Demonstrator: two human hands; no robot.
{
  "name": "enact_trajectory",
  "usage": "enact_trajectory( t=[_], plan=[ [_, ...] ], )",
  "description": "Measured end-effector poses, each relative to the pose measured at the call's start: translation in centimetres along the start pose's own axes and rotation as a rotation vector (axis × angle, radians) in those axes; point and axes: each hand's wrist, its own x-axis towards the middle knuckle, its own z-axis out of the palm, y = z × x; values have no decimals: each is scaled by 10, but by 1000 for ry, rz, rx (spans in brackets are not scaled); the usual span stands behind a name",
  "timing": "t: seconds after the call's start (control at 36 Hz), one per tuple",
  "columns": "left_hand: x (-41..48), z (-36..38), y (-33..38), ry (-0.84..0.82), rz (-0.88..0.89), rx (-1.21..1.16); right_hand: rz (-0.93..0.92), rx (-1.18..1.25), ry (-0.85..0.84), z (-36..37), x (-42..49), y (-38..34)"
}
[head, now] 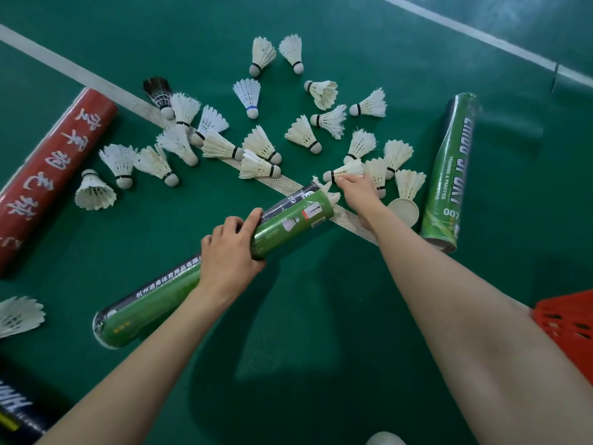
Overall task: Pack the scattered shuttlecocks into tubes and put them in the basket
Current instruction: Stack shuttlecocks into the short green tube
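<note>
Green court floor (matte, faintly scuffed) bears a white line running in from ten o'clock; a second line crosses at one o'clock.

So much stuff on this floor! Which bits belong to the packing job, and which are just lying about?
In the job: green tube in the left hand; shuttlecock pinched by the right hand; scattered shuttlecocks; red basket.
Lying idle now: red tube; second green tube; dark tube; round lid.
</note>
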Motion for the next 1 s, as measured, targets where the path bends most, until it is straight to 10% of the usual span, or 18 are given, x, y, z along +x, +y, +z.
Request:
enact_trajectory(
  t=[0.39, 1.0],
  plan=[
    [-6, -9, -7, 139, 7, -60, -521, 181, 400, -30, -66, -15],
    [-62, -74, 24, 349, 135, -388, -893, 108, 189, -95, -192, -105]
  ],
)
